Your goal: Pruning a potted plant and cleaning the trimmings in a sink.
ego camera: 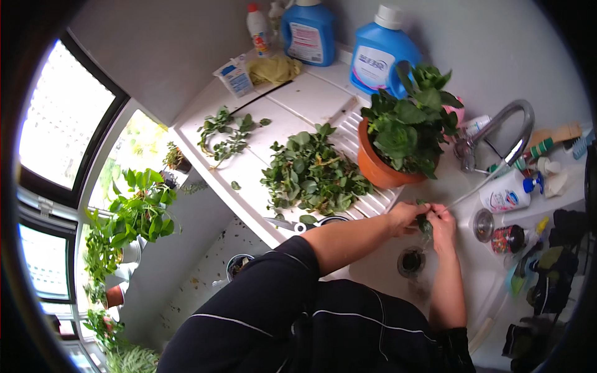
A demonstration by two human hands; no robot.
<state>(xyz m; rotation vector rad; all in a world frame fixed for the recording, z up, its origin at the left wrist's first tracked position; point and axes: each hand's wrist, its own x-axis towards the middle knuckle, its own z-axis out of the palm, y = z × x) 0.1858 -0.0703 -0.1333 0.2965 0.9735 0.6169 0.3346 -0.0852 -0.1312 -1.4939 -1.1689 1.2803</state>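
Observation:
Over the white sink [373, 270], my left hand [405, 218] and my right hand [442, 224] meet around a green leafy cutting [424, 224], each gripping part of it. A thin stream of water [473, 190] runs from the curved metal faucet [520, 135] down to my fingers. Just beyond my hands stands an orange pot [389, 175] with a bushy green plant [413, 116]. Left of it, a heap of leafy cuttings [310, 175] covers part of the ribbed drainboard. Scissors with white handles [301, 227] lie partly hidden by my left forearm.
Blue detergent jugs [385, 56] [308, 35] and a yellowish cloth [273, 70] stand at the back. More cuttings [228, 135] lie on the tiled counter [298, 100]. Right of the sink are a white pump bottle [506, 192] and jars [507, 238]. The drain [411, 261] is uncovered.

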